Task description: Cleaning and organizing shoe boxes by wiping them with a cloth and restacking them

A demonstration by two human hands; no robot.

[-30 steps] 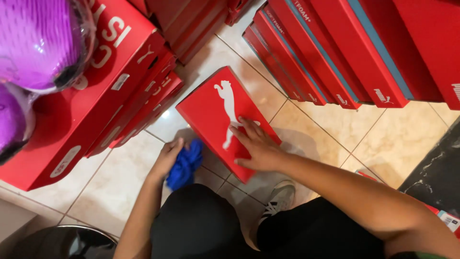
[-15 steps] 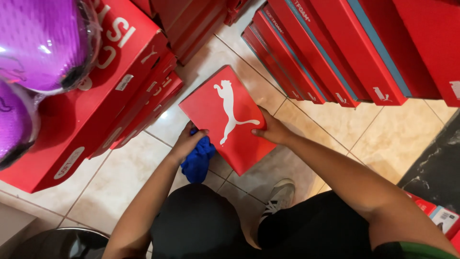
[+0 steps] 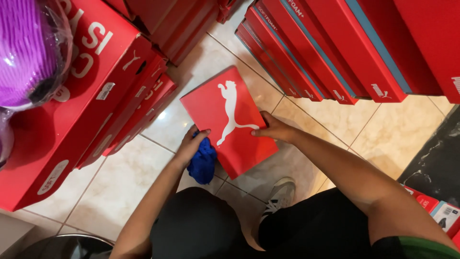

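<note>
A red shoe box (image 3: 225,120) with a white animal logo on its lid is held above the tiled floor. My left hand (image 3: 191,146) grips its left edge and also holds a blue cloth (image 3: 203,163) bunched under the palm. My right hand (image 3: 273,129) grips the box's right edge, thumb on the lid. Both hands are closed on the box. My knees in black trousers and a grey shoe (image 3: 280,196) are below it.
Stacks of red shoe boxes (image 3: 86,96) stand at the left, with more red boxes (image 3: 326,52) at the upper right. Purple wrapped items (image 3: 28,48) lie on the left stack. Beige floor tiles (image 3: 120,187) lie between; a dark mat (image 3: 436,163) is at right.
The box was lying on the floor under my right hand; both hands have since taken its edges and lifted it. The left hand carried the blue cloth up to the box.
</note>
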